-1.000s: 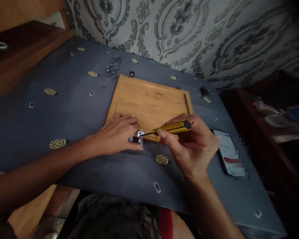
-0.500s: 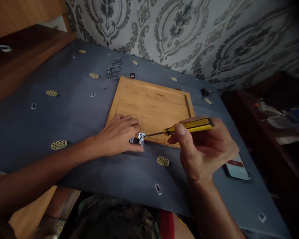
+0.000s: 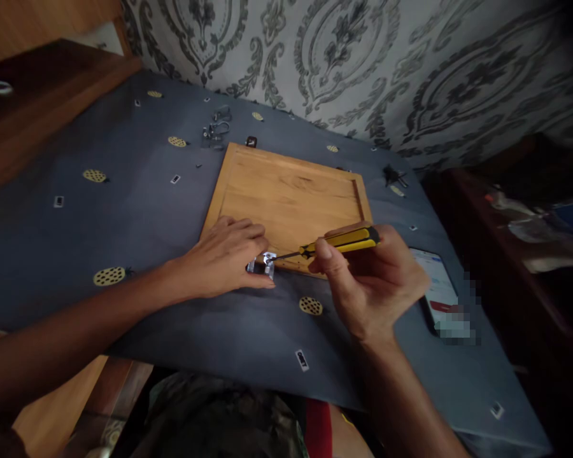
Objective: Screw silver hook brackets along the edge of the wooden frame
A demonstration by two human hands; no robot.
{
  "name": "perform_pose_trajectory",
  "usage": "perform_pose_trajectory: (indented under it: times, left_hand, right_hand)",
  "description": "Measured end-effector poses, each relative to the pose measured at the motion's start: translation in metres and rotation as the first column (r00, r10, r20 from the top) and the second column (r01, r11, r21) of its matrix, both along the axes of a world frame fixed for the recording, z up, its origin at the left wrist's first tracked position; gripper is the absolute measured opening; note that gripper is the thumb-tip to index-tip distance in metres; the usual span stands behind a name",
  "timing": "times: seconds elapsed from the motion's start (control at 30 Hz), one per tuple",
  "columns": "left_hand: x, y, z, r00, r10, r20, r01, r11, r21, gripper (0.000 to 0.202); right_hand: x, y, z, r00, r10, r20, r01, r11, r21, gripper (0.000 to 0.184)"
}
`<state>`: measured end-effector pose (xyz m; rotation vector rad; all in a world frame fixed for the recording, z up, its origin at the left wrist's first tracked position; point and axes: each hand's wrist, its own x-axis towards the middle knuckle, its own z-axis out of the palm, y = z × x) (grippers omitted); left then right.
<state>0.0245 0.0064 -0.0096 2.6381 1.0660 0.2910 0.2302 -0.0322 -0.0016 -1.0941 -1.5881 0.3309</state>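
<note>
A framed wooden panel lies flat on the table. At its near edge sits a shiny metal cabinet hinge, partly covered by my left hand, whose thumb and fingers close around it while the other fingers rest on the panel. My right hand grips a yellow and black screwdriver, tilted with its shaft toward the left. Its tip meets the hinge; the screw head there is too small to make out.
More metal hinges lie beyond the panel, with a small dark screw nearer. A small black item touches the far edge. Black pieces sit at the right, and a phone lies on the blue patterned tablecloth.
My right hand and the screwdriver have shifted left, and the tip has moved onto the hinge. More of the phone shows now. My left hand stays on the hinge.
</note>
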Motion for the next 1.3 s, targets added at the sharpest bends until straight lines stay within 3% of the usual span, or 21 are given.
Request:
perform_pose_trajectory:
  times: [0.17,0.33,0.43,0.63,0.8,0.9,1.03,1.3]
  left_hand:
    - [0.000,0.000,0.000,1.000,0.004,0.002,-0.004,1.000,-0.007,0.041]
    - [-0.001,-0.001,-0.003,1.000,0.004,0.019,-0.004,1.000,-0.002,0.040]
    - [-0.001,-0.001,-0.002,1.000,-0.001,0.016,0.001,1.000,-0.005,0.041]
    - [-0.001,-0.001,-0.001,1.000,0.003,0.003,-0.003,1.000,-0.006,0.042]
    - [-0.001,-0.001,-0.002,1.000,0.000,0.020,0.000,1.000,-0.006,0.039]
    - [-0.001,-0.001,-0.001,1.000,0.006,0.013,-0.006,1.000,-0.008,0.038]
    - [-0.001,-0.001,-0.002,1.000,-0.001,0.019,0.001,1.000,0.016,0.040]
    - [-0.001,-0.001,0.000,1.000,-0.006,0.007,0.006,1.000,0.007,0.040]
  right_hand:
    - [-0.002,-0.002,0.006,0.994,0.083,-0.076,-0.090,0.992,-0.086,0.014]
    - [0.005,-0.002,0.016,0.946,0.267,-0.182,-0.303,0.928,-0.217,0.022]
    - [0.007,0.000,0.018,0.936,0.319,-0.150,-0.347,0.911,-0.222,0.015]
    - [0.002,-0.002,0.006,0.990,0.139,-0.031,-0.140,0.989,-0.038,0.016]
    - [-0.005,-0.004,0.007,0.993,-0.056,-0.107,0.071,0.987,0.145,0.015]
    - [-0.005,-0.003,0.010,0.988,-0.075,-0.137,0.089,0.991,0.098,0.019]
    - [-0.001,-0.001,0.004,0.999,-0.053,-0.014,0.052,0.999,-0.015,0.014]
    - [0.001,-0.001,-0.004,0.999,-0.047,0.025,0.048,0.998,-0.044,0.015]
